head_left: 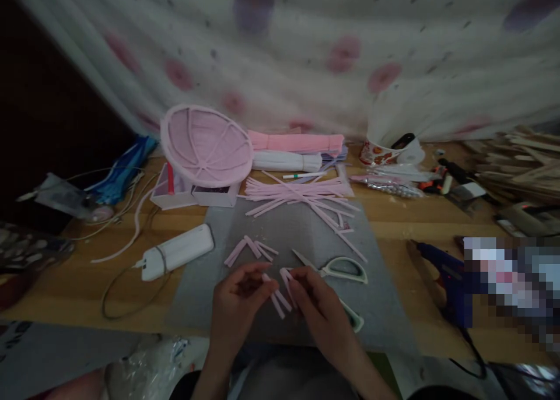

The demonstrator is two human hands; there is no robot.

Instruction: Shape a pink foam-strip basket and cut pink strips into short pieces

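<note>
My left hand (238, 298) and my right hand (317, 304) meet over the near part of a grey mat (385, 306). Both pinch short pink strips (278, 298) between their fingertips. The strips hang down between the hands. Just behind my right hand lie pale green scissors (341, 269), open, with one handle partly under my right wrist. A few cut pink pieces (251, 248) lie on the mat beyond my left hand. Farther back is a loose pile of long pink strips (301, 196).
A pink woven dish (205, 143) leans on a small box (192, 195) at the back left. A white power bank (177, 251) with a cable lies left of the mat. A blue glue gun (441, 272) lies at the right. Folded pink and white material (297, 149), a cup (380, 152) and wooden sticks (516, 161) line the back.
</note>
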